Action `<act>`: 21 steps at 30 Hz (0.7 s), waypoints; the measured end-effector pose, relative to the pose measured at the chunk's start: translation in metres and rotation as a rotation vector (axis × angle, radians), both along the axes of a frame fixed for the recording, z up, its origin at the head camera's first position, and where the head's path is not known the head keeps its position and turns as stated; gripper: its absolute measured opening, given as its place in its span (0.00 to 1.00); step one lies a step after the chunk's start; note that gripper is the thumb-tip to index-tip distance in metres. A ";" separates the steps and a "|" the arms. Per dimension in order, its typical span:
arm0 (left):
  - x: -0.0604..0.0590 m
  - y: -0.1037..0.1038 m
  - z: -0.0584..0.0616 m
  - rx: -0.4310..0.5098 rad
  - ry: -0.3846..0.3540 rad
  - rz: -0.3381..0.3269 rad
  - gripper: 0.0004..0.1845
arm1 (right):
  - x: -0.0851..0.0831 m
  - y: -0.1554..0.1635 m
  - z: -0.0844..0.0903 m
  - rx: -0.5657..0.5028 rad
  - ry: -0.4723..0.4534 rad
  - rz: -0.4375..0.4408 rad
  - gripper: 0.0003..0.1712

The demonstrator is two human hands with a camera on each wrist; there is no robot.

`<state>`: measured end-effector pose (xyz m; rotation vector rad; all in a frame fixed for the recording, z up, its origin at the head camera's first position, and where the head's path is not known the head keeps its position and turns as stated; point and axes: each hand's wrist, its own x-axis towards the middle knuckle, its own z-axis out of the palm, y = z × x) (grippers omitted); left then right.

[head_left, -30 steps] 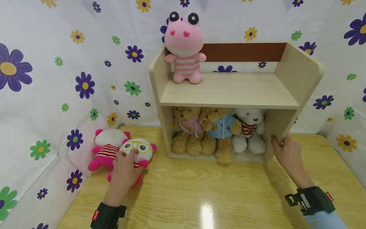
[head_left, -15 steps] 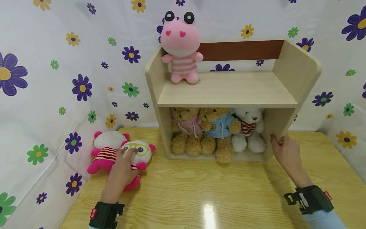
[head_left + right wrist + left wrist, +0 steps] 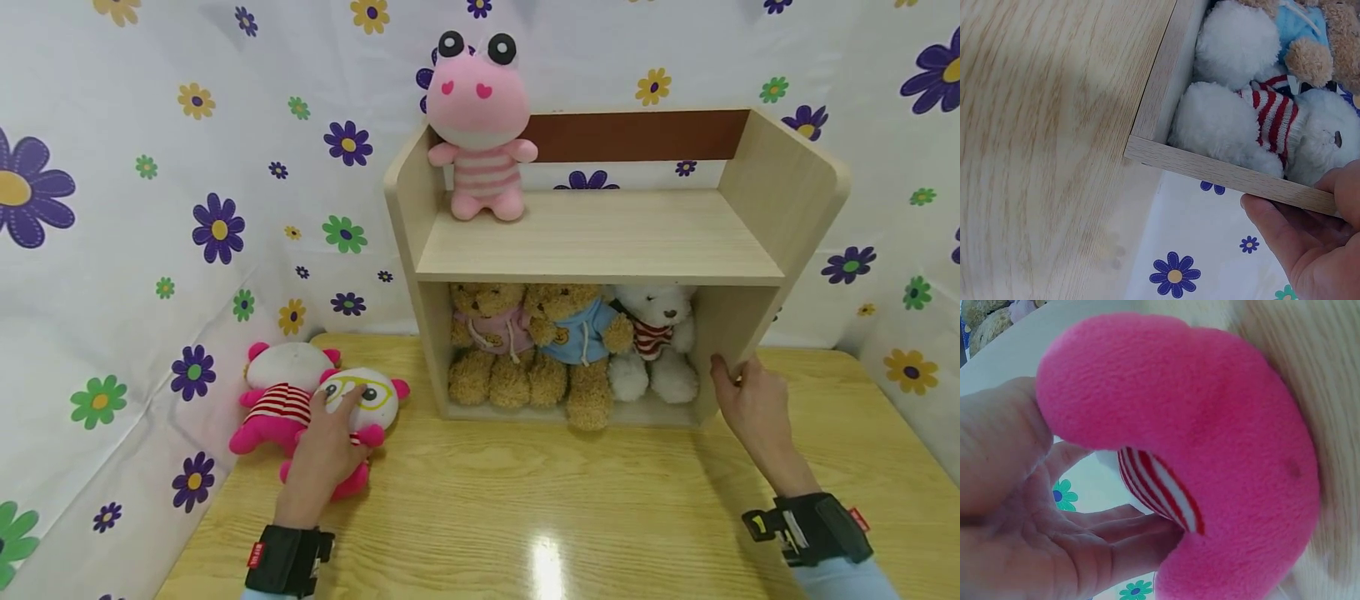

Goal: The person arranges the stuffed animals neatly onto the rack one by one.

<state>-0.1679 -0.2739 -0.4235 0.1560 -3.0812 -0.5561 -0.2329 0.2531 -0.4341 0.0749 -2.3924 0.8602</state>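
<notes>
A pink plush toy with a white face and yellow glasses [image 3: 365,393] lies at the table's left. My left hand [image 3: 330,429] lies on top of it. The left wrist view shows the fingers [image 3: 1085,550] curled round its pink body [image 3: 1210,437] and striped shirt. My right hand [image 3: 746,396] holds the right side panel of the light wooden shelf unit [image 3: 600,237]. In the right wrist view the thumb [image 3: 1279,231] lies along that panel's edge [image 3: 1222,169], next to a white bear in a striped scarf [image 3: 1235,125].
A second pink plush [image 3: 279,387] lies beside the first, against the flowered cloth wall. A pink frog plush [image 3: 480,125] stands on the upper shelf. Two brown bears [image 3: 525,342] and the white bear [image 3: 654,337] fill the lower compartment. The wooden tabletop [image 3: 540,500] lies in front.
My left hand has shifted slightly on the glasses plush, which stays in place. My right hand has kept its hold on the shelf's side panel.
</notes>
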 end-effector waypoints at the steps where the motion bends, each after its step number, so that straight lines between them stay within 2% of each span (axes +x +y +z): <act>1: 0.000 0.000 0.000 0.006 0.000 0.003 0.46 | 0.000 0.000 0.000 0.002 0.004 -0.001 0.17; 13: -0.001 0.001 0.000 -0.010 -0.024 0.015 0.46 | 0.000 0.000 -0.004 0.005 0.063 0.011 0.16; 21: -0.001 0.001 -0.002 -0.009 -0.001 0.029 0.44 | 0.000 0.001 -0.004 0.010 0.047 0.003 0.16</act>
